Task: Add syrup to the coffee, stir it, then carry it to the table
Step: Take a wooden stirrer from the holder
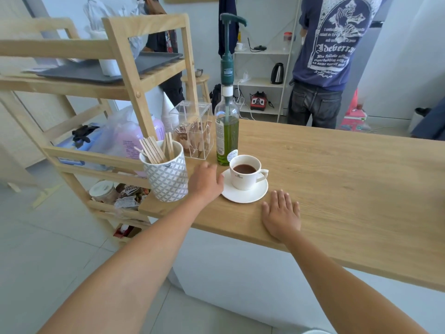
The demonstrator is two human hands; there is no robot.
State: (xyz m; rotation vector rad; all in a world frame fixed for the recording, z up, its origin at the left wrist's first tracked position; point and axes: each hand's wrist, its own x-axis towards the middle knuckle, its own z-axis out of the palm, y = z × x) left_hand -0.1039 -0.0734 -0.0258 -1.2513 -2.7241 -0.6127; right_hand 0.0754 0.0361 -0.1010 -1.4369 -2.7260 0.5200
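Observation:
A white cup of dark coffee (245,174) stands on a white saucer (243,196) on the wooden counter (349,184). Right behind it is a green syrup bottle (226,131) with a tall dark green pump. My left hand (206,182) lies flat on the counter between the patterned cup of wooden stirrers (166,172) and the saucer, its thumb at the saucer's left rim. My right hand (281,215) rests flat, fingers spread, on the counter just right of and nearer than the saucer. Neither hand holds anything.
A clear box of sachets (195,131) stands behind the stirrer cup. A wooden shelf rack (120,92) with a grey tray fills the left. A person in a blue printed shirt (330,56) stands beyond the counter by a white shelf with a kettle (277,73).

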